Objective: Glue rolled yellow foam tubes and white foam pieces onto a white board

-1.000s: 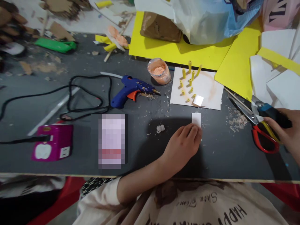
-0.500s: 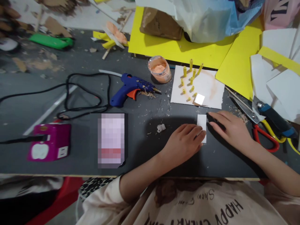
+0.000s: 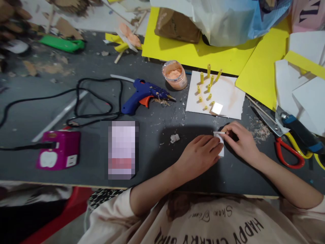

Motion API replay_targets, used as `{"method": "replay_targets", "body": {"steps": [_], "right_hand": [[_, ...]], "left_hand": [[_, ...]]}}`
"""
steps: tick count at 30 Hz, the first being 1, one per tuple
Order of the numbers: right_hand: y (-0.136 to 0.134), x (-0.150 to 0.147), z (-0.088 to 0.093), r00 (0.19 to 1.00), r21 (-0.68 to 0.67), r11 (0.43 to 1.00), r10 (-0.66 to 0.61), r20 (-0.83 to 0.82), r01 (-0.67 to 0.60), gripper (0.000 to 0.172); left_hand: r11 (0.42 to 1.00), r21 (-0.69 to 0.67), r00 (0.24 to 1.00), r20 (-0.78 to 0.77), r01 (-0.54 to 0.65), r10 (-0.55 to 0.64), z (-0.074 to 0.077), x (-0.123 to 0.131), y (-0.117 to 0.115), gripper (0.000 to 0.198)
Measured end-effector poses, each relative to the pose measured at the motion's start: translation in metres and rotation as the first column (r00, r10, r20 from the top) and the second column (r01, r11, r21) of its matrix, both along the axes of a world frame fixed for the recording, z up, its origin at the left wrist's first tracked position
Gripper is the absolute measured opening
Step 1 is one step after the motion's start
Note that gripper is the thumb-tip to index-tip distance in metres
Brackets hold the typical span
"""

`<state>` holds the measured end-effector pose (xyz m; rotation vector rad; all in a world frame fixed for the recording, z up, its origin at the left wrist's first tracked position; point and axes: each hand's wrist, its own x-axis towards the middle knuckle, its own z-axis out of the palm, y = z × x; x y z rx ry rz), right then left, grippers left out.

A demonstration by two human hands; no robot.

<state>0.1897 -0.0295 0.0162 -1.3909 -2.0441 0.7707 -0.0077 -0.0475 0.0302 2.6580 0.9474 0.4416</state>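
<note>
A small white card strip (image 3: 222, 151) lies on the dark table before me, partly hidden by fingers. My left hand (image 3: 199, 152) reaches over it from the left, its fingers closed together and holding the strip down. My right hand (image 3: 237, 139) pinches the strip's far end between thumb and finger. That end is bent up and shows as a narrow white edge. Beyond my hands is a white board (image 3: 233, 98) with several yellow sticks (image 3: 209, 70) standing on it and a small white square (image 3: 217, 108) near its front edge.
A blue glue gun (image 3: 142, 95) lies left of a tub of peach-coloured material (image 3: 175, 75). Scissors (image 3: 288, 154) and a blue-black cutter (image 3: 302, 130) lie at right. Further left are a blurred-out rectangle (image 3: 123, 149) and a magenta box (image 3: 62, 149). Paper scrap (image 3: 174, 138) sits beside my left hand.
My right hand has closed from loosely spread beside the strip to a pinch on its far end, which has gone from flat to bent up. My left hand stays put on the strip.
</note>
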Motion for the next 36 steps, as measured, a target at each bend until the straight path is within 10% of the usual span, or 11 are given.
{"method": "replay_targets", "body": {"steps": [8, 11, 16, 20, 28, 36], "right_hand": [[0.002, 0.007, -0.005, 0.921, -0.104, 0.98, -0.197, -0.336, 0.172, 0.006], [0.002, 0.009, -0.005, 0.871, -0.153, 0.977, -0.202, -0.447, 0.147, 0.01], [0.005, 0.01, -0.007, 0.804, -0.135, 0.986, -0.157, -0.573, 0.095, 0.012], [0.008, 0.01, -0.012, 0.787, -0.107, 0.985, -0.173, -0.592, 0.137, 0.025], [0.007, 0.009, -0.012, 0.774, -0.107, 0.992, -0.116, -0.623, 0.062, 0.025], [0.012, 0.011, -0.01, 0.772, -0.113, 0.99, -0.14, -0.62, 0.089, 0.027]], "left_hand": [[0.999, -0.036, 0.985, 0.174, 0.003, 0.003, -0.002, 0.001, 0.001, 0.021], [0.985, -0.081, 0.938, 0.299, -0.155, 0.172, 0.003, -0.009, 0.011, 0.013], [0.727, -0.08, 0.724, 0.063, -0.682, 0.687, 0.022, -0.056, 0.044, 0.023], [0.539, 0.023, 0.52, -0.237, -0.842, 0.821, 0.03, -0.085, 0.067, 0.036], [0.416, 0.072, 0.338, -0.464, -0.907, 0.819, 0.025, -0.075, 0.089, 0.045], [0.395, 0.026, 0.39, -0.11, -0.918, 0.914, 0.036, -0.085, 0.079, 0.055]]}}
